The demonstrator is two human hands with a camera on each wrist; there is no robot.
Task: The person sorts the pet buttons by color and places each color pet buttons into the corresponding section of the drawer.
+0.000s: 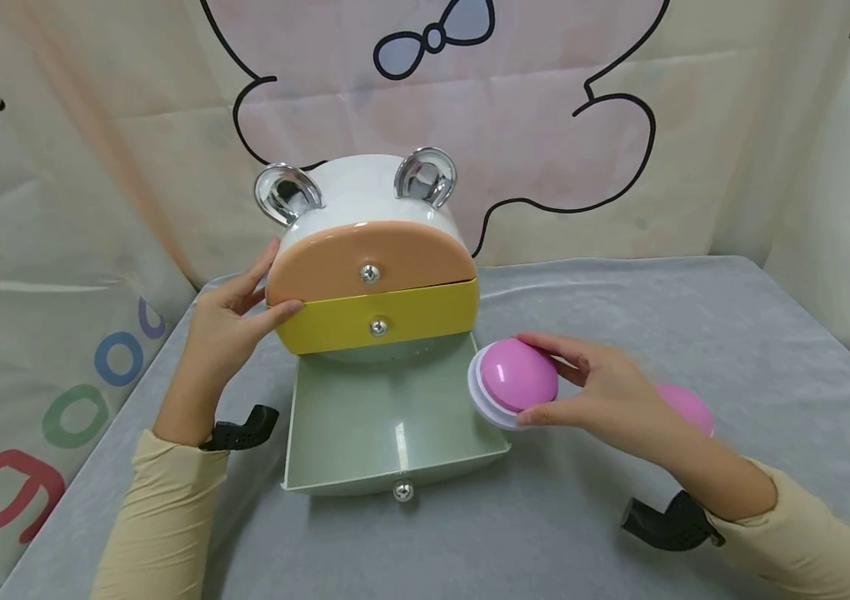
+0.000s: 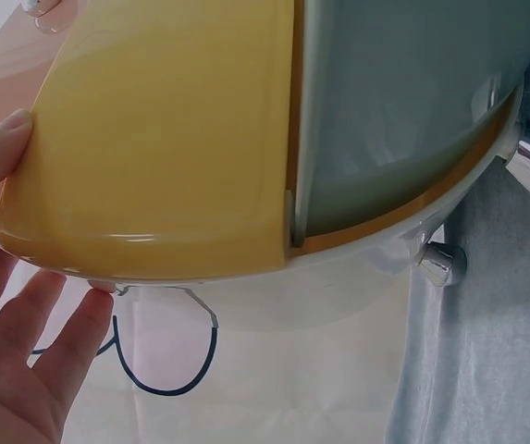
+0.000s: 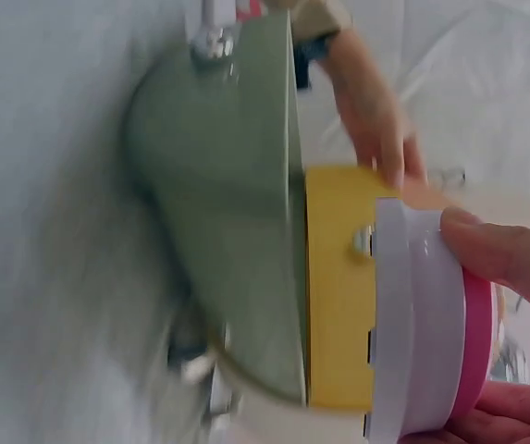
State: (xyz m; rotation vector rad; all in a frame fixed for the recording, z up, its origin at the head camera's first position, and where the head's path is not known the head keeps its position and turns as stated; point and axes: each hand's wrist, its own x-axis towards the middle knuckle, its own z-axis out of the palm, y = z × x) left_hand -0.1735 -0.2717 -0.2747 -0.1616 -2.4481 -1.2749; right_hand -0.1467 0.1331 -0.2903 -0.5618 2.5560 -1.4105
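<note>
A small white drawer cabinet (image 1: 376, 179) with silver ears stands at the back of the table. It has an orange drawer (image 1: 327, 262), a yellow drawer (image 1: 425, 308) and a green drawer (image 1: 365, 417); only the green one is pulled out, its inside bare. My left hand (image 1: 226, 321) holds the cabinet's left side, thumb on the front by the yellow drawer and fingers along the side. A round white object with a pink domed top (image 1: 518, 375) is in my right hand (image 1: 605, 400), pinched between thumb and fingers beside the green drawer's right edge.
Another pink rounded thing (image 1: 686, 408) lies on the grey cloth (image 1: 545, 525), partly hidden behind the right wrist. Printed fabric (image 1: 545, 142) hangs behind and beside the table. A black wrist camera (image 1: 668, 525) is strapped below the right hand.
</note>
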